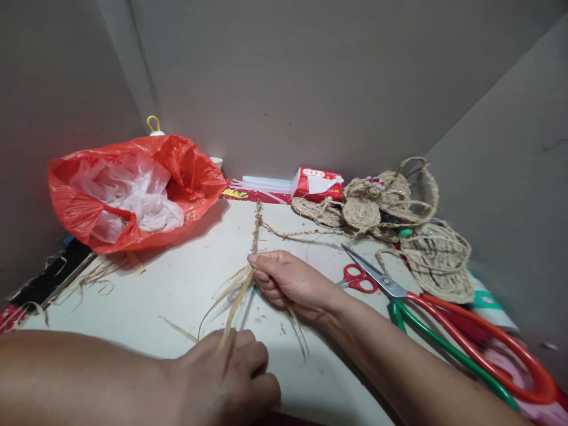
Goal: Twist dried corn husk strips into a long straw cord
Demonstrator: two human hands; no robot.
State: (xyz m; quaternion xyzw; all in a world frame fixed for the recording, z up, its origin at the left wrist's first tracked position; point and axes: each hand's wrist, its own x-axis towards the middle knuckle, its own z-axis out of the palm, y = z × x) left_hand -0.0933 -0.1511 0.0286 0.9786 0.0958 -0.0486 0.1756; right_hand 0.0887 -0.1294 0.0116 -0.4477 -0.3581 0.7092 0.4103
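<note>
My right hand (288,281) is closed in a pinch on the lower end of a braided straw cord (256,229), just where the plaiting ends. Loose flat straw strands (237,302) fan out from under its thumb, and a few more hang below the hand. In the foreground my left hand (231,373) is curled closed and somewhat blurred. A strand passes across its knuckles; what its fingers hold, if anything, is hidden. From the upper part of the cord a thinner plaited length (306,232) runs right toward a pile of woven straw pieces (361,214).
On the left sits a red plastic bag (199,168) with white plastic inside, loose straw (91,278) beside it. Large scissors (394,289) with red and green handles and small red scissors (360,278) lie right. A red tissue pack (302,184) stands against the grey wall (284,83).
</note>
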